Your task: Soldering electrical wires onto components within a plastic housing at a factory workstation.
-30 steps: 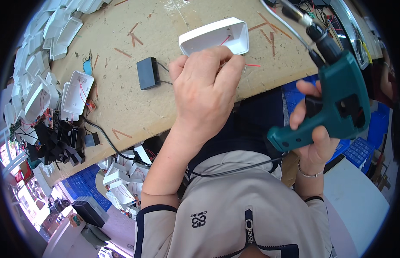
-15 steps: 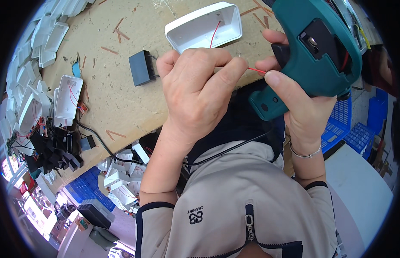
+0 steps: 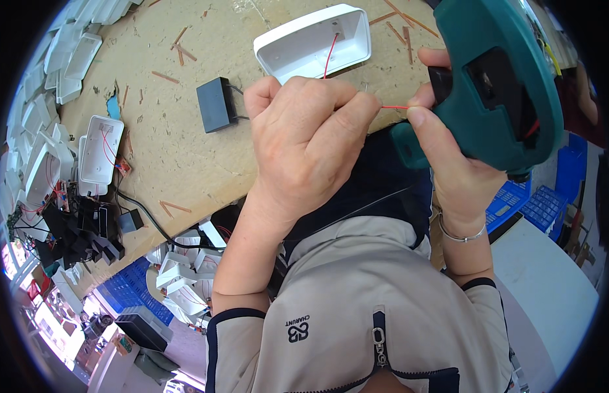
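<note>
Thin red wire [image 3: 394,107] stretched level between both hands, long axis left-right, just below white plastic housing [image 3: 312,40]. Left hand [image 3: 311,141] pinched on wire's left end. Right hand [image 3: 448,164] pinched on right end by thumb and forefinger, other fingers wrapped round teal power screwdriver [image 3: 497,85]. Hands equally near wire.

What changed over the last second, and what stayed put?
The right hand brought the green power tool in from the right and now pinches the thin red wire together with the left hand. The white housing and black box lie unmoved on the bench.
</note>
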The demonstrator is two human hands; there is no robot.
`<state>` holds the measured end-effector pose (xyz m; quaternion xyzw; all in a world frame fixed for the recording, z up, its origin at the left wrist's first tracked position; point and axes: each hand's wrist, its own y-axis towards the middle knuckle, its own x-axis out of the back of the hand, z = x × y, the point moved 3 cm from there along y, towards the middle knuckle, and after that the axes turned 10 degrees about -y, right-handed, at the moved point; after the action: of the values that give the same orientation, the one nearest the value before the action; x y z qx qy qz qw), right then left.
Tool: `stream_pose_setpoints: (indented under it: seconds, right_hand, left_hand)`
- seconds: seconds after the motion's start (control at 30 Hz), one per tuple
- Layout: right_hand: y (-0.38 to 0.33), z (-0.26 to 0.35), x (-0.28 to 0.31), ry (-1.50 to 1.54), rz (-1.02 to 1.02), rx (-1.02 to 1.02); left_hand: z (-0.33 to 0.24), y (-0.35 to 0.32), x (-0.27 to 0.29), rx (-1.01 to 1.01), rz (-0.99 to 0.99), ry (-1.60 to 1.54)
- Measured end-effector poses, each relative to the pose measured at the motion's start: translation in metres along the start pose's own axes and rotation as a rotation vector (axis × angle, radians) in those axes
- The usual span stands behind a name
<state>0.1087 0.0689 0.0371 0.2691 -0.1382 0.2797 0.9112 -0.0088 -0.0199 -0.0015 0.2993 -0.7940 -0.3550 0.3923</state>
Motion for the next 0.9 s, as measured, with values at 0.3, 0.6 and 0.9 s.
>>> stream_pose_setpoints:
  seconds: [0.3,0.6,0.9]
  right_hand:
    - [0.000,-0.008,0.017,-0.230,-0.044,0.114]
    - [-0.038,-0.012,0.044,0.119,-0.086,-0.170]
    - [-0.081,-0.017,0.067,0.183,0.144,-0.374]
  left_hand:
    - [0.005,0.000,0.002,0.056,-0.022,0.126]
    - [0.012,0.015,0.004,0.102,0.012,0.450]
    - [0.008,0.026,0.006,0.193,0.108,0.629]
